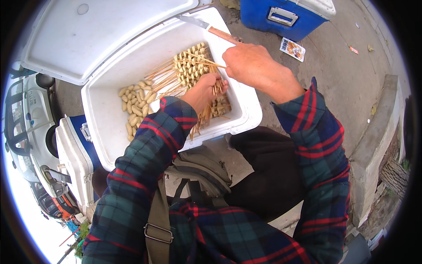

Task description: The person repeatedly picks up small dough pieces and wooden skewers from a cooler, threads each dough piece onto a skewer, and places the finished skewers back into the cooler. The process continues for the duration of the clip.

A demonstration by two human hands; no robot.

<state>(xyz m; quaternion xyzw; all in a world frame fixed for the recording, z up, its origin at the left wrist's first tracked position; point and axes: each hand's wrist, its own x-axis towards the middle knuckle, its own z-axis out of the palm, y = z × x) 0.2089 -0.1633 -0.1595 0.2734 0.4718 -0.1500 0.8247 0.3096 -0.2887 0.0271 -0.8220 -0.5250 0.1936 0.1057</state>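
A white cooler box (102, 94) stands in front of me, its lid (118, 33) raised at the far left. Inside lie skewers (189, 66) of pale yellow, ridged pieces on thin wooden sticks. My left hand (203, 91) reaches into the box, its fingers closed around a bundle of stick ends. Above the right wall, my right hand (252, 66) pinches the ends of skewers that run left to the pile; its fingertips are partly hidden. More skewers (220, 107) lie beneath my left hand. Small pale sausage-shaped pieces (140, 103) are heaped at the box's left.
A wooden-handled metal blade tool (217, 33) rests across the box's far right rim. Beyond stands a blue cooler (259, 20) with a white lid, near a printed packet (292, 49) on the ground. Another cooler (72, 149) and parked cars (33, 119) are left; a concrete kerb (373, 145) runs right.
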